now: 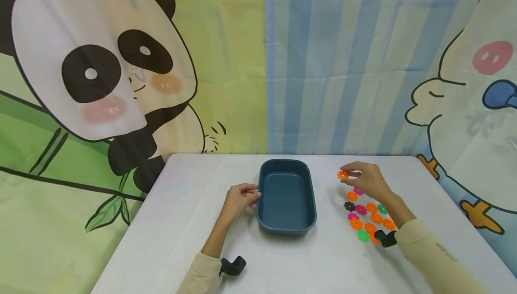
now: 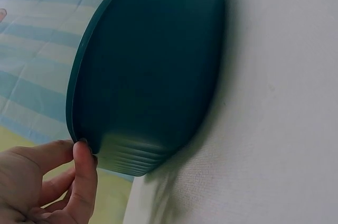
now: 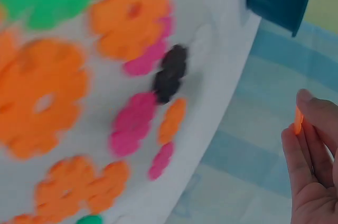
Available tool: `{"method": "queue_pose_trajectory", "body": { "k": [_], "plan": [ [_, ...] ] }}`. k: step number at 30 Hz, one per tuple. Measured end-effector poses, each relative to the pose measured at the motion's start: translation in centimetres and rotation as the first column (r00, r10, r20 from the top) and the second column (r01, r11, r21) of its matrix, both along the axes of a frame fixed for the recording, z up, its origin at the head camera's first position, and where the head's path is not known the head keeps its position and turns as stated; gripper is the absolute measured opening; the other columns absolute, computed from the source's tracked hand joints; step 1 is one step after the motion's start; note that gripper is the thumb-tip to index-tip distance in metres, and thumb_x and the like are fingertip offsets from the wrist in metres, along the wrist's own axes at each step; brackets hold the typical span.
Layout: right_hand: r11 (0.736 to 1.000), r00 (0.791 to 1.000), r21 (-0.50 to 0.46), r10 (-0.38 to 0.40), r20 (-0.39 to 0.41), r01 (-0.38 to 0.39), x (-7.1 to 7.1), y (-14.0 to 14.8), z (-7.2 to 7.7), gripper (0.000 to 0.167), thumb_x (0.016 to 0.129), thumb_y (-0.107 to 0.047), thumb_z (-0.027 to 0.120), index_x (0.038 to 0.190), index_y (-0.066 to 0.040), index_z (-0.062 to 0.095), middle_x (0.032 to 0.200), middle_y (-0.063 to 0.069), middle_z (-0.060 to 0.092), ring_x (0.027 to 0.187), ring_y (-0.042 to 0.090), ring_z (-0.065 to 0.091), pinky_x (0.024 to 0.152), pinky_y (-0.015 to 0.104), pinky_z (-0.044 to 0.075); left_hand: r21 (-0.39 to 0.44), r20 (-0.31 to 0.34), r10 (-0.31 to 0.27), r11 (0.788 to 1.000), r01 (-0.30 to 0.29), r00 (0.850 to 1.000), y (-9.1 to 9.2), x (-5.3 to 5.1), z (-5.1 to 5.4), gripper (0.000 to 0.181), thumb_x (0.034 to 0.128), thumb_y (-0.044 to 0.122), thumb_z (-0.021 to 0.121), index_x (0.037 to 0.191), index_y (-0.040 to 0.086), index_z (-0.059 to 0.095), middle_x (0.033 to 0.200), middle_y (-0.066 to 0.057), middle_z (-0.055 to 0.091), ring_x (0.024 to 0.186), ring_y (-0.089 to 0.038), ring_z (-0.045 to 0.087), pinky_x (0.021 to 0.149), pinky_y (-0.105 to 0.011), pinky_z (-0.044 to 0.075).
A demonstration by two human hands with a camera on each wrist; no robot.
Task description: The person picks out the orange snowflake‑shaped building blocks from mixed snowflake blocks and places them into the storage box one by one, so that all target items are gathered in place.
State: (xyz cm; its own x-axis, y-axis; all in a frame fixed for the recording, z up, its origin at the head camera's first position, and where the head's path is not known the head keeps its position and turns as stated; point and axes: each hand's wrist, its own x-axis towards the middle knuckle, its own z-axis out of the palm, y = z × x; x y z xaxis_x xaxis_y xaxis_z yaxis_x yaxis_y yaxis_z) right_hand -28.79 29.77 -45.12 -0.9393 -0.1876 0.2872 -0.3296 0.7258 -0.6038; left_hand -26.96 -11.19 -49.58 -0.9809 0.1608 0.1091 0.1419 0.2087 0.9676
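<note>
A dark teal rectangular bin (image 1: 286, 199) stands on the white table. My left hand (image 1: 241, 200) pinches its left rim between thumb and fingers, which the left wrist view shows close up on the bin wall (image 2: 153, 65). Right of the bin, my right hand (image 1: 365, 179) is raised above the table and pinches an orange flower-shaped disc (image 1: 343, 175). In the right wrist view this disc (image 3: 298, 120) appears edge-on between thumb and fingertips. Below that hand lie several loose flower-shaped discs in orange, pink, green, black and white, among them a black disc (image 1: 349, 206) and a green disc (image 1: 363, 236).
The white table (image 1: 194, 222) runs back to a cartoon-printed curtain (image 1: 226, 60) with a panda. A black wrist strap mount (image 1: 233, 266) sits on the left sleeve, and another mount (image 1: 385, 238) on the right one overlaps the disc pile's near edge.
</note>
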Motion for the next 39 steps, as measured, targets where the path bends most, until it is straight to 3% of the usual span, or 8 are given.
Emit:
{"method": "queue_pose_trajectory", "body": {
  "k": [7, 13, 20, 32, 39],
  "plan": [
    [0.995, 0.996, -0.061, 0.076, -0.039, -0.078, -1.9, -3.8, 2.0, 0.033, 0.081, -0.010, 0.080, 0.112, -0.004, 0.072, 0.107, 0.012, 0.070, 0.100, 0.032, 0.067, 0.080, 0.040, 0.059, -0.016, 0.003, 0.010, 1.000, -0.010, 1.000, 0.0, 0.1, 0.0, 0.034, 0.0848, 0.010, 0.076, 0.112, -0.007, 0.067, 0.091, -0.012, 0.070, 0.060, -0.018, 0.068, 0.061, -0.037, 0.061],
    [0.987, 0.991, -0.091, 0.126, -0.035, -0.129, -3.4, -7.1, 3.4, 0.033, 0.081, -0.009, 0.080, 0.112, -0.005, 0.073, 0.111, 0.012, 0.069, 0.101, 0.030, 0.068, 0.079, 0.038, 0.060, -0.011, -0.004, 0.001, 1.000, -0.001, 1.000, 0.2, 0.0, 0.1, 0.032, 0.0864, 0.003, 0.072, 0.113, -0.014, 0.064, 0.093, -0.022, 0.069, 0.063, -0.030, 0.069, 0.066, -0.053, 0.059],
    [0.963, 0.973, -0.150, 0.209, -0.100, -0.223, -4.9, -11.6, 4.3, 0.032, 0.078, -0.005, 0.081, 0.109, -0.002, 0.073, 0.110, 0.015, 0.069, 0.098, 0.030, 0.069, 0.081, 0.040, 0.059, -0.019, -0.017, 0.011, 1.000, -0.011, 1.000, 0.2, 0.0, -0.1, 0.033, 0.0843, 0.008, 0.076, 0.111, -0.009, 0.067, 0.089, -0.013, 0.071, 0.059, -0.015, 0.067, 0.060, -0.038, 0.061],
    [0.900, 0.942, -0.285, 0.294, -0.164, -0.330, -6.6, -18.2, 2.5, 0.030, 0.076, 0.002, 0.081, 0.105, 0.006, 0.072, 0.105, 0.019, 0.069, 0.096, 0.036, 0.068, 0.083, 0.043, 0.058, -0.059, -0.053, 0.010, 0.998, -0.014, 0.999, 0.2, 0.1, 0.2, 0.030, 0.0850, 0.011, 0.076, 0.109, -0.006, 0.069, 0.088, -0.011, 0.071, 0.059, -0.017, 0.067, 0.057, -0.031, 0.060],
    [0.889, 0.962, -0.369, 0.251, -0.102, -0.271, -7.2, -19.6, 0.6, 0.030, 0.076, 0.004, 0.080, 0.104, 0.007, 0.072, 0.104, 0.018, 0.069, 0.094, 0.032, 0.070, 0.079, 0.030, 0.060, -0.058, -0.049, 0.007, 0.998, -0.010, 0.999, 0.1, 0.5, 0.4, 0.029, 0.0854, 0.010, 0.075, 0.109, -0.006, 0.069, 0.086, -0.010, 0.070, 0.057, -0.016, 0.066, 0.058, -0.036, 0.061]
  ]
}}
